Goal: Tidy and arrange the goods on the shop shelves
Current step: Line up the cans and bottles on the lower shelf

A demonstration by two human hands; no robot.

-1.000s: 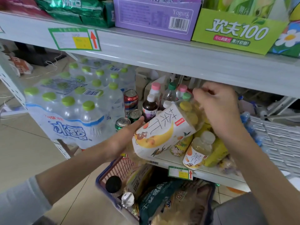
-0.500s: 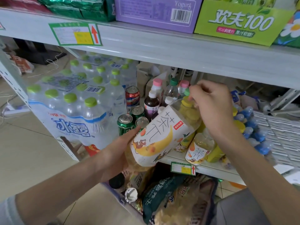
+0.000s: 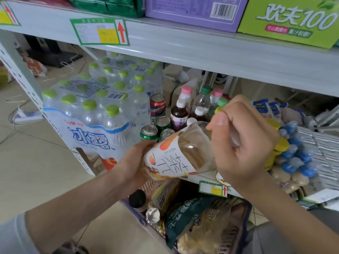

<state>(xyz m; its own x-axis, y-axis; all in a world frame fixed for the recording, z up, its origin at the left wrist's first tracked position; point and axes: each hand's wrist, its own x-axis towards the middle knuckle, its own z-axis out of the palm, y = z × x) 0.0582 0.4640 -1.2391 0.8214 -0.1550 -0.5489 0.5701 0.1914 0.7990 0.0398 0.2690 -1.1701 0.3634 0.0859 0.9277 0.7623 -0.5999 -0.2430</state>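
Two-handed still, clamping large clear plastic tea bottle with white paper label (image 3: 176, 160): cupping base in left hand (image 3: 135, 162), curling right hand (image 3: 244, 143) round neck, hiding cap. Tipping it flatter than a second ago, neck dropping toward the right, drawing it nearer the body. Holding it in the air at front edge of pale metal lower shelf (image 3: 193, 177), above red-mesh plastic basket (image 3: 152, 185), just beside green drink cans (image 3: 149, 132), in front of yellow-capped bottles (image 3: 278, 143). Probably turning it for re-facing; standing it among the yellow-capped row not yet done.
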